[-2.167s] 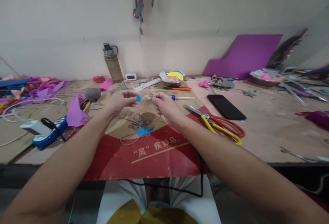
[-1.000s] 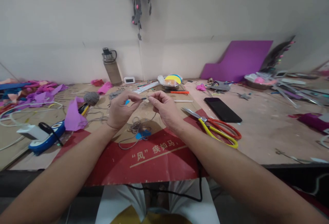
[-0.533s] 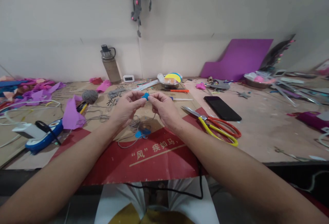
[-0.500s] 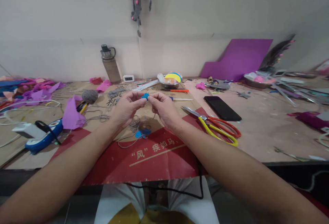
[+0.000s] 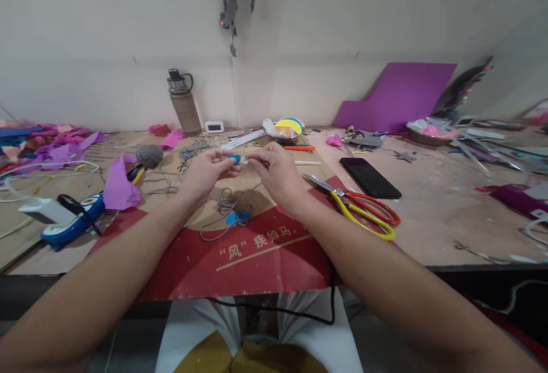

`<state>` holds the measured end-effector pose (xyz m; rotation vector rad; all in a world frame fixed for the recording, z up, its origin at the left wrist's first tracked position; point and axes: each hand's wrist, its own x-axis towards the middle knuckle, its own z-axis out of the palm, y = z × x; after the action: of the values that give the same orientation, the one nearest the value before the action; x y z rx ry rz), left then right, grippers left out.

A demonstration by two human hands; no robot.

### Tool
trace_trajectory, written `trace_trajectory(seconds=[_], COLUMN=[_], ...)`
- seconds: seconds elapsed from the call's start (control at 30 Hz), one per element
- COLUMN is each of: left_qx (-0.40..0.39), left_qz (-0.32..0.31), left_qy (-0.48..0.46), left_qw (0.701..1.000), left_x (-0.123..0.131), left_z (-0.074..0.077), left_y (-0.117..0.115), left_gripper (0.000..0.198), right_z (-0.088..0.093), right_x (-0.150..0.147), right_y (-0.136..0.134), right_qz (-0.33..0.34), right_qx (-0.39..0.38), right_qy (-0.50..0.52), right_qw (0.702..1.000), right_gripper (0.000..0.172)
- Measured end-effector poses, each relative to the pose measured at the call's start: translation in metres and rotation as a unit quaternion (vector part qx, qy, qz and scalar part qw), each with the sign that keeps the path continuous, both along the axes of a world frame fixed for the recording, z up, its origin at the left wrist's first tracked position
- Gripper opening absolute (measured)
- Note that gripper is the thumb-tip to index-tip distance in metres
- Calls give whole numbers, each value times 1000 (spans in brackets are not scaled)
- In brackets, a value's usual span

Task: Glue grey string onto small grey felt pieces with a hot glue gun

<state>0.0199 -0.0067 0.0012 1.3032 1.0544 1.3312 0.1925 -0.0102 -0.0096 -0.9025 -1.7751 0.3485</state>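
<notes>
A small blue felt piece (image 5: 234,158) is pinched between the thumb and fingers of my left hand (image 5: 206,172). Just right of it, my right hand (image 5: 278,172) has its thumb and fingertips pressed together; what they hold is too small to make out. Below both hands, a tangle of grey yarn (image 5: 226,205) lies on the cardboard, with more blue felt pieces (image 5: 238,217) beside it. A strand of yarn seems to run up toward my right hand.
Scissors with red and yellow handles (image 5: 363,210) and a black phone (image 5: 370,178) lie to the right. On the left are a grey yarn ball (image 5: 149,156), purple felt (image 5: 120,185) and a blue power strip (image 5: 72,227). A bottle (image 5: 185,108) stands at the back.
My hands have moved apart: the right went slightly right and away from the blue felt piece, while the left shifted a little left with it.
</notes>
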Motion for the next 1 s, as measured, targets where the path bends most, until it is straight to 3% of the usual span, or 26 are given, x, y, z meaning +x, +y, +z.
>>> trace_trajectory(seconds=[0.17,0.57,1.0], left_qx=[-8,-6,11], left_qz=[-1,-31,-34], left_qy=[42,110,156], left_qw=[999,993,987], left_x=[0,6,6], left_z=[-3,1,3], left_y=[0,-7,-9], left_gripper=[19,19,15], right_z=[-3,-2,-3], right_x=[-1,1,-3], right_y=[-3,-3,-4], right_qz=[-6,-59,-78], right_qx=[45,73,73], right_qy=[-86,-177,-187], right_qw=[995,980,976], right_gripper=[22,24,23])
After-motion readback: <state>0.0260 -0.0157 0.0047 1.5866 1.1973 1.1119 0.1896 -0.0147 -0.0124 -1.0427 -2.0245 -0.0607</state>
